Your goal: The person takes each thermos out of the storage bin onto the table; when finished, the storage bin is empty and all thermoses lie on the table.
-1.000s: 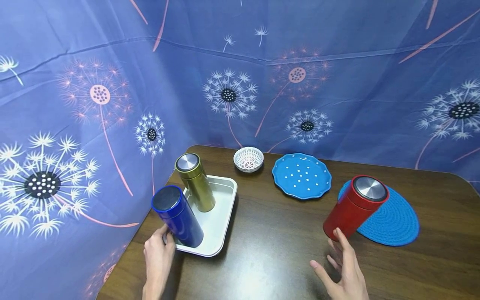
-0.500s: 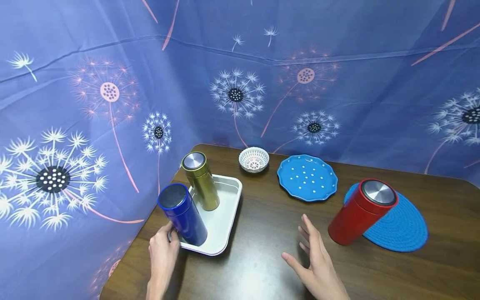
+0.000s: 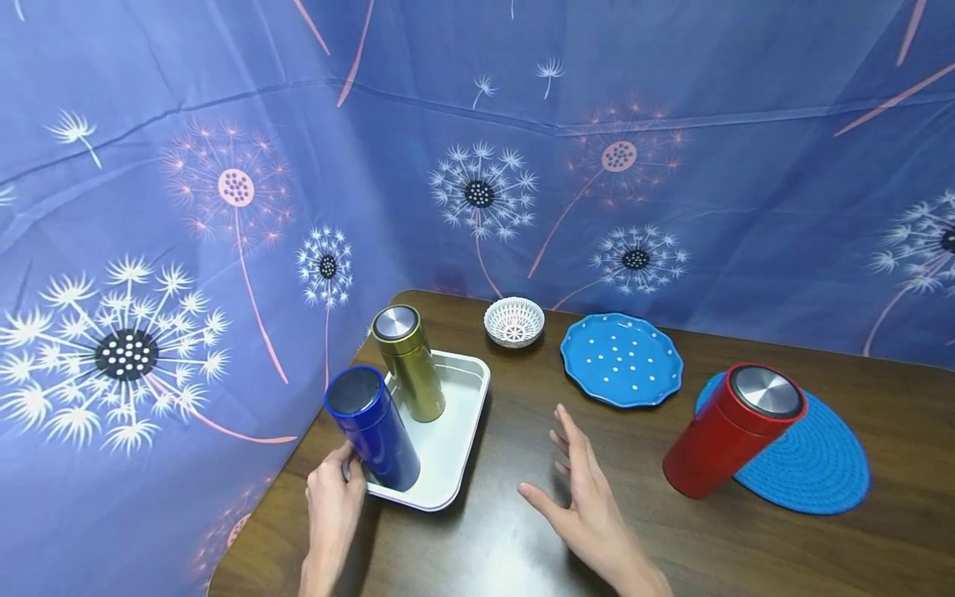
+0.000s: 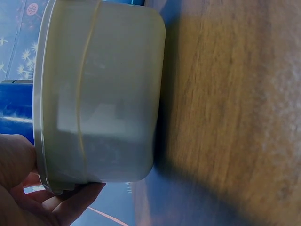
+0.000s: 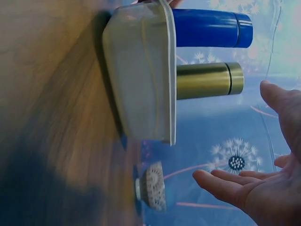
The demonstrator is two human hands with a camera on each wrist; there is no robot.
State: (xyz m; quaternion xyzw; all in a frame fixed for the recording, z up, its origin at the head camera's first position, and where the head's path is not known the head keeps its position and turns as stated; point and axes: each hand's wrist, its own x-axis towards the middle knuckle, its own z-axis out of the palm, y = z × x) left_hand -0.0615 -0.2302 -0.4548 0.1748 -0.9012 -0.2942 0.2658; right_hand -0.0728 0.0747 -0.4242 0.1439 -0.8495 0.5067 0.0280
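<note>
Two thermos flasks, one blue (image 3: 386, 439) and one gold (image 3: 416, 377), stand upright in a deep white tray (image 3: 457, 431) at the left of the table. My left hand (image 3: 333, 497) grips the tray's near left corner, thumb over the rim and fingers under it, as the left wrist view shows on the tray wall (image 4: 103, 94). Between the tray and a red thermos flask (image 3: 719, 444), my right hand (image 3: 589, 506) hovers with fingers spread, holding nothing. The red flask stands upright on the table beside a round blue woven placemat (image 3: 809, 456).
Behind the tray's right side sits a small white openwork bowl (image 3: 515, 322). A blue plate with white dots (image 3: 622, 361) lies to the bowl's right. Blue dandelion-print cloth (image 3: 418, 215) hangs along the table's back and left edges.
My right hand has moved left, from beside the red flask towards the tray. The left hand keeps its grip on the tray corner. The head view has turned slightly left.
</note>
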